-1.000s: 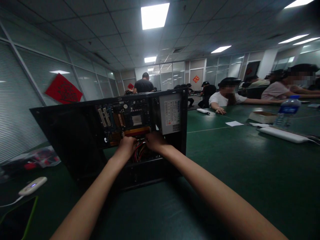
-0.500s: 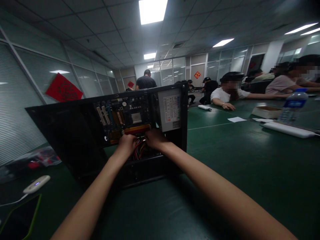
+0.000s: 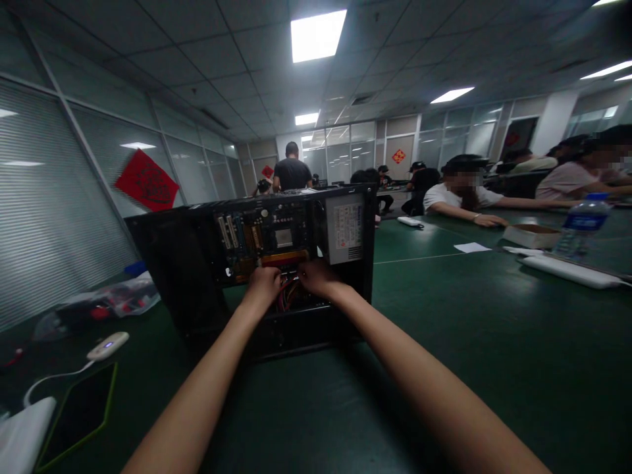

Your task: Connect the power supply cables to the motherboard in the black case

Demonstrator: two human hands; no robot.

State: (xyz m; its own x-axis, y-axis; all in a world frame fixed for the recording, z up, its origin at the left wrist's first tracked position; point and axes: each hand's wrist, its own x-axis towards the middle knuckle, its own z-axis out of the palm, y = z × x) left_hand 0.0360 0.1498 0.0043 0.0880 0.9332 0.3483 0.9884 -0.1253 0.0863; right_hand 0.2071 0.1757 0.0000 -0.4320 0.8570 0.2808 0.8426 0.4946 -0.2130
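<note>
**2 hands stay put in the open case**
Over 1 second only the view shifted: left hand [image 3: 264,284] and right hand [image 3: 318,276] remain at the red cables [image 3: 288,299], fingers curled, grip impossible to tell, so the cable work continues; the computer case [image 3: 178,263] stands toward the tabletop's [image 3: 444,316] left edge.

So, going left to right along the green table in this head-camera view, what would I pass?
Small white device with a cable → open computer case, with the left hand then the right hand at its red cables → sheet of paper → cardboard box → water bottle.
</note>
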